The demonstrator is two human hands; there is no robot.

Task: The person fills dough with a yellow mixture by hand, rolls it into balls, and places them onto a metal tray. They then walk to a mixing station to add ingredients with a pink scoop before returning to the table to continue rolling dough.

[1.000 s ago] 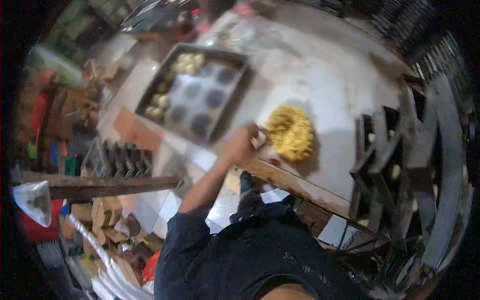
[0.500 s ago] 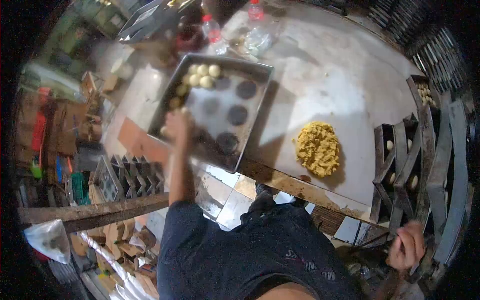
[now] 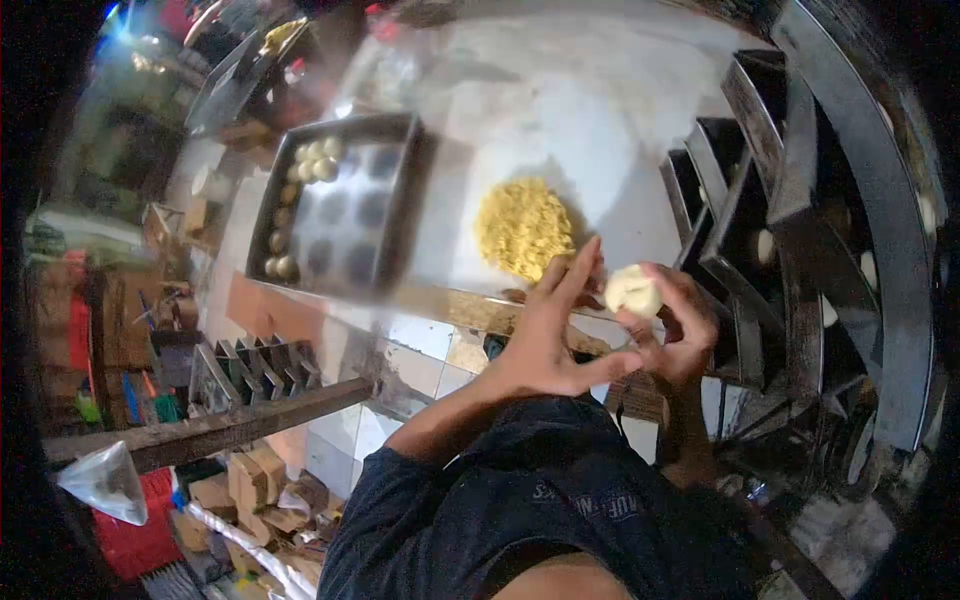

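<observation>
A pale piece of dough (image 3: 632,292) is gripped in the fingers of my right hand (image 3: 685,325), in front of my body. My left hand (image 3: 548,340) is just left of it, thumb and fingers spread, with nothing in it. Beyond my left fingertips a heap of crumbly yellow filling (image 3: 522,225) lies on the pale tabletop (image 3: 590,110). On the left of the table sits a dark metal tray (image 3: 400,170), with several round dough balls (image 3: 318,158) along its far and left sides.
Zigzag stacks of metal trays (image 3: 735,215) rise close on my right, pale pieces showing inside. At left, smaller metal trays (image 3: 250,370) stand near a wooden beam (image 3: 215,425) with a plastic bag (image 3: 105,483) at its end. Bottles stand at the table's far side.
My left hand has left the tray and come over to my right hand. My right hand has risen from the lower right and now holds the dough. The view has swung right.
</observation>
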